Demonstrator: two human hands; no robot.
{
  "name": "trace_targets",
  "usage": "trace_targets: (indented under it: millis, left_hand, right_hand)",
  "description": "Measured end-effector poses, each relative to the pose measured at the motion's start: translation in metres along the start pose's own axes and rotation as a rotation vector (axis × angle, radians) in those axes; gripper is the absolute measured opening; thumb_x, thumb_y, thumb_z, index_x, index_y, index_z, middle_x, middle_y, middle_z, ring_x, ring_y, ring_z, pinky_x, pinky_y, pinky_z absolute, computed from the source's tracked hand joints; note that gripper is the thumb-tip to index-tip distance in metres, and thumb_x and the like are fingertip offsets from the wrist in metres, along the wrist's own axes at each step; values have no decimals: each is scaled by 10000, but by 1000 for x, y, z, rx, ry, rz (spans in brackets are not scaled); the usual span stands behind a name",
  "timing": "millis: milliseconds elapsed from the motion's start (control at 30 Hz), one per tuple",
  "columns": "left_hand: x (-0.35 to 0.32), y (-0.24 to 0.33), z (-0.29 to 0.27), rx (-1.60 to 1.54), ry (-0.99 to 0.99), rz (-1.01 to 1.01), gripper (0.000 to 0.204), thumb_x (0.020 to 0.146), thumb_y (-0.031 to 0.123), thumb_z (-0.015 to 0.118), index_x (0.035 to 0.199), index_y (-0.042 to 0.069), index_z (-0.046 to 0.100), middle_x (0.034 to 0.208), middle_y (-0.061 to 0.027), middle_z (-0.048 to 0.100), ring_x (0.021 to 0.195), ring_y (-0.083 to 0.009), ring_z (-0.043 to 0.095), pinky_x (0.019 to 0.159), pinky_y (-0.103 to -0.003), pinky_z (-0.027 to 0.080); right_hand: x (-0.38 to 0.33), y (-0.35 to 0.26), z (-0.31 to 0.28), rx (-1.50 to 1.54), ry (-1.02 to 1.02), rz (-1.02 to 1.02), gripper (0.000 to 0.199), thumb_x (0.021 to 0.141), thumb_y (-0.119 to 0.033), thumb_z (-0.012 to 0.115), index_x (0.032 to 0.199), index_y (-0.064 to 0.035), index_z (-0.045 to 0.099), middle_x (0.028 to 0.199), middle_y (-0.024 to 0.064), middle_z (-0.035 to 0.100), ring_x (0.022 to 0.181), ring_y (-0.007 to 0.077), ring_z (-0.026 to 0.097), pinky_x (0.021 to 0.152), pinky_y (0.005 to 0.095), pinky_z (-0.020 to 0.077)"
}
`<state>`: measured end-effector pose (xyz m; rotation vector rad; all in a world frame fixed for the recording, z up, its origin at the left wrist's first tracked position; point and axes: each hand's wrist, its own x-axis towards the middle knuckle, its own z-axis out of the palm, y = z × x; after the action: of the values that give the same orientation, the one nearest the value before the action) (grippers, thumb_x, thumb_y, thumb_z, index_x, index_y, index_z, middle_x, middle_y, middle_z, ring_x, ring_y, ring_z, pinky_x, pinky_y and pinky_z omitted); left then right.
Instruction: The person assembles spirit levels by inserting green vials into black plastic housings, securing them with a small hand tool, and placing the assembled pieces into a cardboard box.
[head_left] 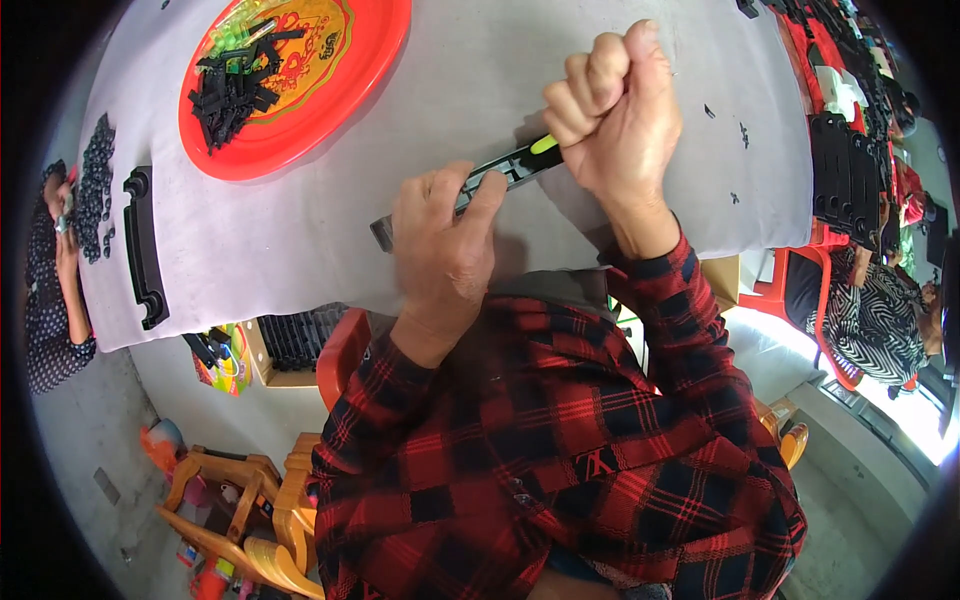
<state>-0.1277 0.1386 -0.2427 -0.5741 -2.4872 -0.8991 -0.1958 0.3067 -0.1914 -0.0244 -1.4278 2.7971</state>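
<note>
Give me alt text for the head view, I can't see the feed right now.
Over a grey table, the left hand steadies a long black plastic part while the right hand, closed in a fist, grips its yellow-green tipped end. A red round tray of small black pieces sits up left.

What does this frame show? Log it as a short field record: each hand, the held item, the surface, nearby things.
left hand: grips the near end of a long black plastic strip
right hand: fisted over the strip's far end, by a yellow-green piece
surface: grey table
tray: red round tray with small black parts, far left
other: black handle-shaped part near the left edge; stacked black parts at right
</note>
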Motion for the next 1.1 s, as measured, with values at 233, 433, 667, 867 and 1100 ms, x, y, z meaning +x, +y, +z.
trace_targets:
  millis: [233,433,667,867,1100]
  left_hand:
    - [1,1,2,3,6,-16,337,728,-18,746,1045,88,710,1051,-97,630,920,-314,595,791,-416,490]
    - [0,4,4,38,-7,-20,363,724,-36,737,1066,81,698,1110,-113,607,1005,-330,593,821,-425,493]
    - [-5,2,6,36,50,26,300,835,52,626,1132,63,664,1233,-182,541,1204,-382,531,1053,-508,438]
    - [-7,3,-18,-42,87,72,333,831,57,650,1163,63,664,1243,-185,536,1224,-394,519,1061,-517,421]
    - [-16,-27,-50,-60,47,-90,564,751,78,811,1273,13,606,1246,-190,541,1134,-382,564,996,-457,461]
  right_hand:
    - [13,-32,-21,-279,78,-294,538,1059,-470,426,663,-106,411,582,-34,315,494,86,225,465,284,206]
    - [28,-9,-43,-1453,-16,-261,299,978,-314,645,885,-30,625,673,18,544,625,116,516,590,290,437]
    - [10,-11,-31,-1357,-37,-819,168,916,-184,701,1000,-40,678,689,40,623,637,145,578,550,273,462]
    - [-52,0,-21,-1115,-98,-65,135,900,-143,716,976,-33,698,566,9,466,535,72,422,497,259,371]
    - [-68,2,-11,-1294,-174,31,356,864,-178,739,1141,28,655,542,62,484,488,101,435,480,319,368]
